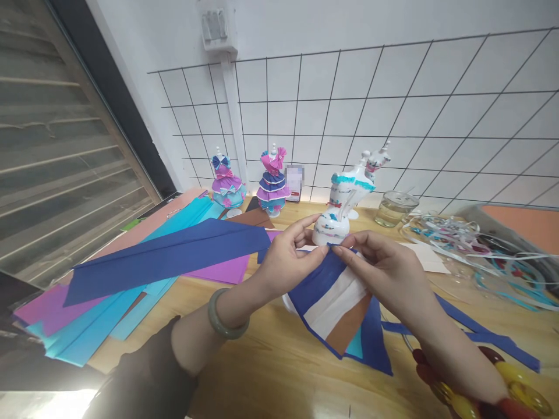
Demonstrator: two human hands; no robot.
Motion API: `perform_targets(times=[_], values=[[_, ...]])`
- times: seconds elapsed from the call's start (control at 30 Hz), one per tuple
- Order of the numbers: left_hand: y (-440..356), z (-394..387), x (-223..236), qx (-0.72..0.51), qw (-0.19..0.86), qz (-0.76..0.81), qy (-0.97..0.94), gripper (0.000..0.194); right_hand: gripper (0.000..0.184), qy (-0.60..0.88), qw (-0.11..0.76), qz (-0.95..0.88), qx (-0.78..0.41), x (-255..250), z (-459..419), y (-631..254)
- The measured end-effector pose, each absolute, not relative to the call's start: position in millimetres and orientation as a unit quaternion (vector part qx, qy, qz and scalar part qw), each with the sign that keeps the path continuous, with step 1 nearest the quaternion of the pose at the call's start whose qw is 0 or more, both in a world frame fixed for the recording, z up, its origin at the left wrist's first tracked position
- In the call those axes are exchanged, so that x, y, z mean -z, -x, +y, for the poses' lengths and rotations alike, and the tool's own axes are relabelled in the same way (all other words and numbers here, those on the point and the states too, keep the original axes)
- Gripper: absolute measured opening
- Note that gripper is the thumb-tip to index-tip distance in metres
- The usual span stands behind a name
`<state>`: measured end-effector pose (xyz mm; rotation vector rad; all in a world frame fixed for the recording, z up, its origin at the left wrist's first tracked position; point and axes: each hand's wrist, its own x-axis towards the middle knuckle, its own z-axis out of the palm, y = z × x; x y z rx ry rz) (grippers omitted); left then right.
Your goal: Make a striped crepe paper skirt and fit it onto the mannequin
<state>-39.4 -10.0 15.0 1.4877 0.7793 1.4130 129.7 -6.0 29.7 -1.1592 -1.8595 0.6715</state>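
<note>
A small white dress-form mannequin (331, 224) with turquoise trim and little coloured decorations leans in front of me. From its lower end hangs a striped paper skirt piece (328, 297) in dark blue, white and brown, with some turquoise underneath. My left hand (293, 251) pinches the top edge of the skirt piece between thumb and fingers, beside the mannequin's base. Close by, my right hand (379, 259) pinches the same edge from the other side. Both thumbs nearly meet at the edge. Where the paper joins the mannequin is partly hidden by my fingers.
Two dressed mannequins (227, 185) (274, 189) stand at the back. Blue, turquoise and purple paper sheets (166, 253) cover the table's left. A glass jar (396, 208) and tangled ribbons (454, 233) lie right, with dark blue strips (484, 336) nearer me. A wire grid (332, 105) lines the wall.
</note>
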Motion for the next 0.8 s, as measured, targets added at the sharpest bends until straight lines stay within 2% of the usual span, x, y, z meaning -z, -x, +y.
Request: perform_targets(times=[0.3,0.8], values=[[39.9,-12.6,-14.3,-0.57,0.459,0.31,-0.606,0.055,0.024,0.464,0.419,-0.689,-0.366,-31.8,-5.0,-126.7],[41.4,-4.7,-10.4,-0.594,0.453,0.31,-0.588,0.054,0.025,0.433,0.391,-0.75,-0.311,-28.3,-3.0,-127.5]])
